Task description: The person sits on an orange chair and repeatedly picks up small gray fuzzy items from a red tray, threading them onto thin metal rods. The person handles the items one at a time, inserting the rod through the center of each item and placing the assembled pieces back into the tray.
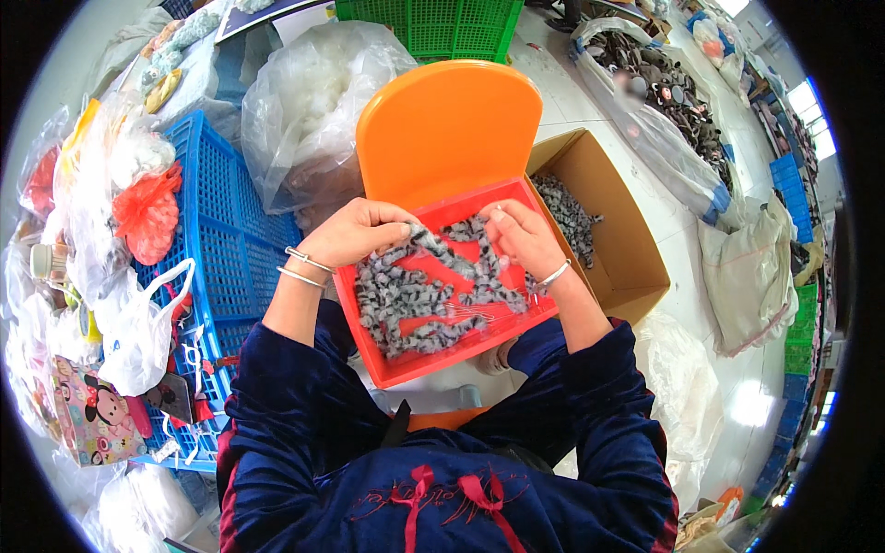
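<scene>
My left hand (pixel 364 232) pinches the end of a fuzzy grey-and-black strip (pixel 441 251) between thumb and forefinger. The strip slants down to the right over a shallow red tray (pixel 392 370). Across from it, my right hand (pixel 524 238) is closed in a pinch above the tray's far right part; whatever sits between its fingertips is too small to make out. Many similar fuzzy pieces (pixel 383 309) lie heaped in the tray, mostly on its left side. A few thin metal wires (pixel 461 311) rest among them near the middle.
The tray stands before an orange chair back (pixel 449 124). To its right, a cardboard box (pixel 631 249) holds more fuzzy pieces. A blue plastic crate (pixel 221 230) with bags stands left, beside a clear bag of white stuffing (pixel 318 101). A green crate (pixel 433 28) is beyond.
</scene>
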Tool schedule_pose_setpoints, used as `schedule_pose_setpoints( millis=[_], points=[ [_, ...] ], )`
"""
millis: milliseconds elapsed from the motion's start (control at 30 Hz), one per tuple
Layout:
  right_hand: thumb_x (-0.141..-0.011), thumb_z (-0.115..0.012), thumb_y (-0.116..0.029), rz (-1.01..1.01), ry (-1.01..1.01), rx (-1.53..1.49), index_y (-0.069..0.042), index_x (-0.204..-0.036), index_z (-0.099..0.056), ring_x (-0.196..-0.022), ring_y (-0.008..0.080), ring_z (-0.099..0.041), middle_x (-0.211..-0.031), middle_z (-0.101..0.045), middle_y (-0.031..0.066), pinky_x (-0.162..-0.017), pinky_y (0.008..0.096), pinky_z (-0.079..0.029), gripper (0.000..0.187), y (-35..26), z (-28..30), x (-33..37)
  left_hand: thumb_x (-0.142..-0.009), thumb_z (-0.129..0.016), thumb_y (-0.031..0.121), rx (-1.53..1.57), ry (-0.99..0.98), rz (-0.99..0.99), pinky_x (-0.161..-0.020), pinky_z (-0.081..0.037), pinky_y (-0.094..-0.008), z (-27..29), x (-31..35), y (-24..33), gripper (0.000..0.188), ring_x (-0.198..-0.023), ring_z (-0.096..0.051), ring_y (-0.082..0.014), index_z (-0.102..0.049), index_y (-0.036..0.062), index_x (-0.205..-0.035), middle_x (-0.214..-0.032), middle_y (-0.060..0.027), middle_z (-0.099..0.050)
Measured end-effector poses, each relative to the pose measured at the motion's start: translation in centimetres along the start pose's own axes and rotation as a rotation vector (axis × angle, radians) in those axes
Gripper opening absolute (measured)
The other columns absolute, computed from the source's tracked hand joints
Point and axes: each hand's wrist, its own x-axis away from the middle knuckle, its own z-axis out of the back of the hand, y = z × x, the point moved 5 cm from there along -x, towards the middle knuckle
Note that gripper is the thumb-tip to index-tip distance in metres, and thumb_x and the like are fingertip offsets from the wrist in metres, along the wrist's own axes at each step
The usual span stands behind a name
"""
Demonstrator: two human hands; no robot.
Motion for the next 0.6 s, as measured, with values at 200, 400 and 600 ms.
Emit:
schedule_pose_setpoints(
  millis=[200,400,600],
  points=[
    [-0.095,-0.06,-0.018,0.089,-0.24,0.122,0.0,-0.107,-0.062,-0.061,0.0037,-0.046,-0.087,-0.064,0.0001,-0.051,0.0216,-0.038,0.022,0.6,-3.5,0.9,-0.093,-0.061,0.014,0.11,0.048,-0.103,-0.061,-0.042,-0.0194,0.8,0.4,0.7,0.022,-0.066,-0.05,-0.0029,-0.071,-0.0007,-0.105,-0.074,0.0038,-0.062],
    [-0.091,-0.065,-0.01,0.058,-0.183,-0.008,-0.001,-0.101,-0.065,-0.061,0.0011,-0.046,-0.082,-0.064,-0.0015,-0.052,0.0193,-0.035,0.014,-1.7,-3.8,1.3,-0.092,-0.063,0.016,0.3,0.218,-0.137,-0.06,-0.041,-0.0197,2.0,0.2,-0.1,0.018,-0.063,-0.049,-0.0038,-0.071,0.0005,-0.098,-0.072,0.0043,-0.059],
    [-0.09,-0.065,-0.008,0.059,-0.1,-0.009,0.001,-0.097,-0.065,-0.077,0.0052,-0.058,-0.086,-0.067,0.0012,-0.07,0.0208,-0.046,0.011,-2.3,-3.6,1.2,-0.091,-0.065,0.013,0.355,0.144,-0.101,-0.056,-0.042,-0.0194,-4.7,-1.1,0.0,0.019,-0.061,-0.055,-0.0045,-0.068,0.0026,-0.106,-0.075,0.0018,-0.063]
  ],
)
